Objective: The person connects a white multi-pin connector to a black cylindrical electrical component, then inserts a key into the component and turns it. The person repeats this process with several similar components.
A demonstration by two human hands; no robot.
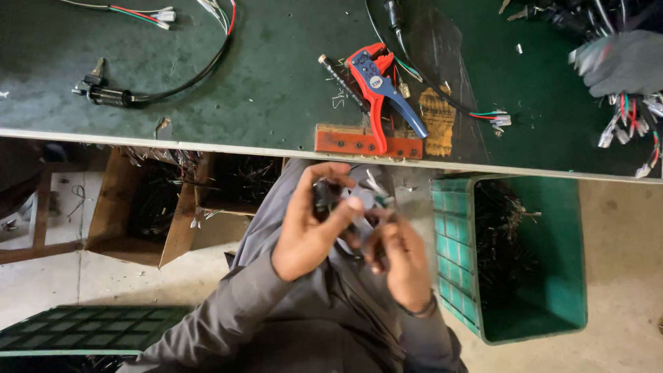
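Both hands were raised together below the near edge of the green counter (207, 103), above the lap of the person in grey clothing. The left hand (307, 231) was held with its back toward the camera, the forearm rising from the lower left in a grey sleeve, and its fingers were curled around a small black wiring part (324, 197), which was kept between the fingers and the thumb. The right hand (404, 259) was set just beside it, wrist bent, a dark band seen at the wrist, and its fingers were closed on the same bundle of black cable and pale connectors (373, 190); motion blur meant the exact pinch could not be made out.

On the counter, just beyond the hands, a wire stripper with red and blue handles (378, 86) was laid with its lower end touching an orange metal block (366, 144) at the near edge. A black cable harness with a key switch (103, 93) was laid at the far left. At the far right, a grey gloved hand of another person (618, 62) was rested among coloured wires with white connectors (632, 124).

Under the counter, a green plastic crate (552, 276) holding dark wires was placed on the right, and a cardboard box (148, 207) with more black wires on the left.
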